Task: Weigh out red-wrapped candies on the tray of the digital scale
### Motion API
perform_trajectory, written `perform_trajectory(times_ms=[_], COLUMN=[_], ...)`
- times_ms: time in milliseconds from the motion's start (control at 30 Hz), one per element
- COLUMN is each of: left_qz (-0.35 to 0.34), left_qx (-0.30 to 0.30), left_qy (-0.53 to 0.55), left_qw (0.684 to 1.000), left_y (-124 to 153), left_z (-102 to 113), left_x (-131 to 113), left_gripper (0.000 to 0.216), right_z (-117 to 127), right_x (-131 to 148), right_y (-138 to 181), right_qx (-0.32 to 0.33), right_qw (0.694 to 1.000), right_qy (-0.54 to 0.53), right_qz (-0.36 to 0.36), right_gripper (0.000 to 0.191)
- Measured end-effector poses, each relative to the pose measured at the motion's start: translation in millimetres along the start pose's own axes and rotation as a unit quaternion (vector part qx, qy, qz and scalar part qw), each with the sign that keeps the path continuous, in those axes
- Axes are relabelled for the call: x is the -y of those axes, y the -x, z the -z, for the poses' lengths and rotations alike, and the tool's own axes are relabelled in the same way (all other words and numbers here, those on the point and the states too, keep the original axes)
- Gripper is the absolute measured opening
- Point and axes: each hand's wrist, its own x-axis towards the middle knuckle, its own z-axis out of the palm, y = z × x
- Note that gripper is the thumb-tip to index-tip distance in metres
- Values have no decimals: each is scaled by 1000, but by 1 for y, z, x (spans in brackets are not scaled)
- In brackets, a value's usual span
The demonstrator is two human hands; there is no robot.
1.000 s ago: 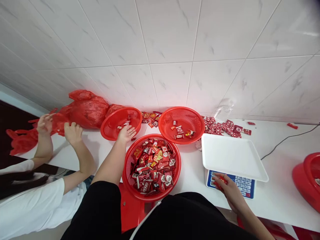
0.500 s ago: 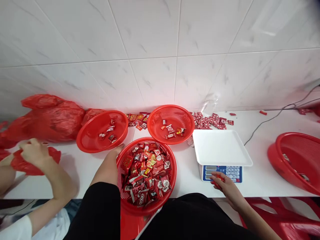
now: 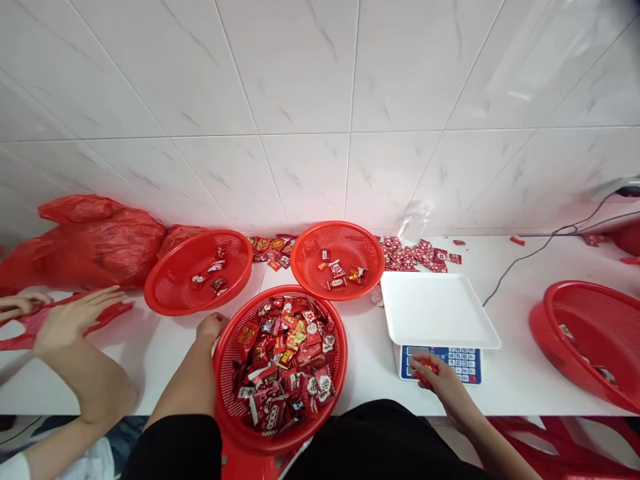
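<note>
A round red mesh basket [image 3: 343,383] full of wrapped candies [image 3: 285,363] stands in front of me, at the table's near edge. My left hand [image 3: 213,325] is at its upper left rim; the fingers are mostly hidden, and I cannot tell whether they grip the rim. My right hand [image 3: 434,375] is closed on a small red wrapped candy [image 3: 424,372], over the keypad of a digital scale [image 3: 470,365]. The scale's white tray [image 3: 437,310] has nothing on it.
Two red baskets with a few candies, one left [image 3: 165,303] and one central [image 3: 337,225], stand behind. Another red basket [image 3: 545,333] is at right. Loose candies [image 3: 410,257] lie along the wall. At left, a co-worker's hands [image 3: 75,320] handle a red bag [image 3: 113,313].
My left hand has shifted left and down along the basket's rim. My right hand stays over the scale's keypad with the candy. The co-worker's hand has stretched out over the red bag.
</note>
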Motion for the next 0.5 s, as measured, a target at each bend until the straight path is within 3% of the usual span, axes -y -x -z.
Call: perform_trajectory(times_ms=[100,200,367,433,500], left_qz=[42,45,-96,-124,-140], left_qx=[-6,38,40,38,29], left_qy=[36,150,348,343,274], left_qw=[998,987,932,930,951], left_y=[8,24,43,48,59], left_z=[2,28,65,65,51], left_x=[16,16,-35,-58,-73], left_gripper=[20,22,40,54,59], right_z=[-4,-8,-7,-4,0], right_x=[-2,-2,7,12,16], right_y=[-3,-5,-8,-7,-7], right_qx=[23,43,102,109,101], right_qw=[1000,999,995,994,994], right_qy=[5,3,-4,-13,-28], right_qz=[7,7,2,9,13], right_gripper=[30,31,34,36,39])
